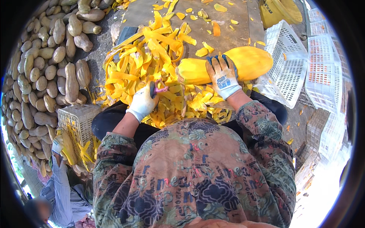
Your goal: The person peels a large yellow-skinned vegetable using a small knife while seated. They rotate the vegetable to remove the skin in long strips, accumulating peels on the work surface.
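My left hand (144,100), in a white work glove with dark fingertips, is closed around a pink-handled peeler (161,89) over the heap of peel. My right hand (223,74), in a glove with blue and worn brown fingers, rests over the middle of a large peeled yellow squash (253,63). The squash lies roughly crosswise before me, its left end near the peeler but apart from it. Long yellow strips of peel (125,77) are piled to the left of the squash and below it. Smaller peel scraps (220,7) lie on the board (236,31) beyond.
A large heap of unpeeled squash (41,84) fills the left. White plastic crates (286,62) stand at the right, with a yellow bucket (281,14) behind. Another crate (78,116) is at my left knee, near a co-worker (61,182) holding a squash.
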The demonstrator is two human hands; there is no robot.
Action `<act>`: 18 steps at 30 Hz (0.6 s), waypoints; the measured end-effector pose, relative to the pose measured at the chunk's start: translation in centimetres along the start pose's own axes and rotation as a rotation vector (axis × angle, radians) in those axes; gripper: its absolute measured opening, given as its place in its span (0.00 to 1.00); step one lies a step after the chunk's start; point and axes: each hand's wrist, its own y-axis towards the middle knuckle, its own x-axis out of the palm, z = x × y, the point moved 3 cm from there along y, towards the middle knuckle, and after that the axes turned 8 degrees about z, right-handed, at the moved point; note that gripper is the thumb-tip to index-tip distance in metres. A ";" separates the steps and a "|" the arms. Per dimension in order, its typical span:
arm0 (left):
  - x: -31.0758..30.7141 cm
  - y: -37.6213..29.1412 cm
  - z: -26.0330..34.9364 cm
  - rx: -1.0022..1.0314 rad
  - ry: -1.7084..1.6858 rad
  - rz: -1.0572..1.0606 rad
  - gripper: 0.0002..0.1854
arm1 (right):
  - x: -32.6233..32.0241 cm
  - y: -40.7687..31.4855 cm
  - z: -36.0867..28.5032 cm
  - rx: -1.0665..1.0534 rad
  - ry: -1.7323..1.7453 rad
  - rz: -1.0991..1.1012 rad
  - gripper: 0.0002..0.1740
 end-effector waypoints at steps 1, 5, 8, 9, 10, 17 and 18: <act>-1.0 1.2 2.5 0.013 0.038 0.007 0.18 | -0.1 0.2 0.1 0.026 -0.027 -0.051 0.47; 0.1 6.0 7.9 0.092 0.097 0.044 0.22 | -0.3 1.3 0.0 0.020 -0.033 -0.136 0.51; 1.8 6.5 8.2 0.160 0.207 0.064 0.22 | -0.2 1.6 0.2 0.009 -0.036 -0.142 0.52; 2.1 5.3 7.1 0.168 0.223 0.105 0.22 | -0.2 1.6 0.1 0.007 -0.033 -0.141 0.52; 2.1 4.8 6.1 0.154 0.196 0.054 0.23 | -0.2 1.3 0.1 0.011 -0.021 -0.137 0.52; 1.0 0.9 0.5 -0.002 0.127 0.158 0.30 | -0.4 1.5 1.0 -0.007 0.049 -0.212 0.52; 0.3 1.8 1.4 0.030 0.123 0.198 0.30 | -0.3 1.5 1.7 -0.027 0.098 -0.262 0.55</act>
